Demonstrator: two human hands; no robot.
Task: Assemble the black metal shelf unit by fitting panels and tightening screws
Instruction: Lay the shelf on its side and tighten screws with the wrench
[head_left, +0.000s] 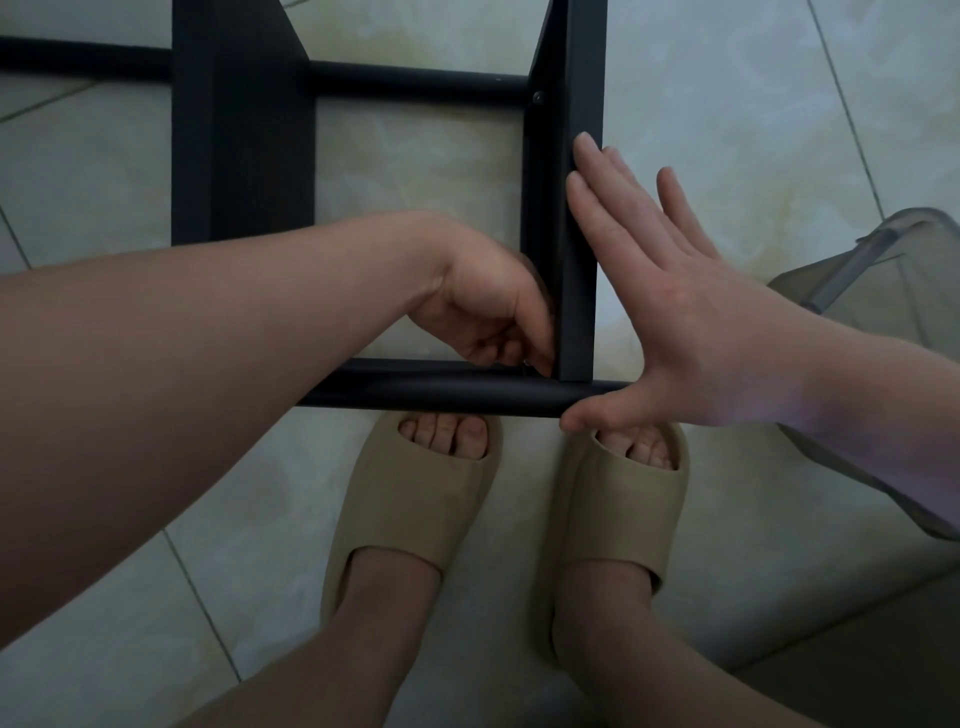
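- Two hands at one corner of the shelf frame (582, 249).
- Left hand (483, 306): fingers curled inside; grip cannot be told.
- Right hand (675, 291): flat, released, pressing the outer side.

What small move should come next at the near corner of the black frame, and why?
Probably the left hand should twist the small metal piece it seems to pinch at the inner corner, likely a screw. The right hand lies flat against the panel, thumb on the tube, bracing the joint.
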